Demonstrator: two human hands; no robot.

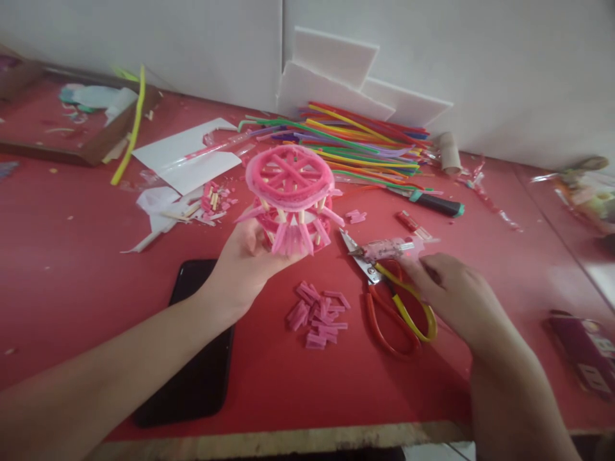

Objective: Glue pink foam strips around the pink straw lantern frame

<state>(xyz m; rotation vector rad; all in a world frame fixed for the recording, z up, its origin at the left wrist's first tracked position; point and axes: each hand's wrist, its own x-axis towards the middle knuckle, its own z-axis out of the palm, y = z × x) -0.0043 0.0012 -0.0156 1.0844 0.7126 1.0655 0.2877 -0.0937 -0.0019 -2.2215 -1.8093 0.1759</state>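
My left hand (252, 250) is closed around the lower part of a pink craft model (291, 176). The model has a round spoked top, pale stick posts beneath it and pink strips fanning out from its side. My right hand (449, 288) is closed on a pinkish glue gun (387, 248), its nozzle pointing left above the scissors. These scissors (401, 320), with one red and one yellow handle, lie on the table with the blades angled up-left. Between my hands rests a pile of short pink pipe-cleaner pieces (319, 314).
A black phone (192, 358) lies under my left forearm on the red table (283, 397). Colourful pipe cleaners (365, 144) are heaped at the back before white boards (336, 83). A dark-handled cutter (437, 203), a cardboard roll (450, 153) and a brown tray (91, 150) stand around.
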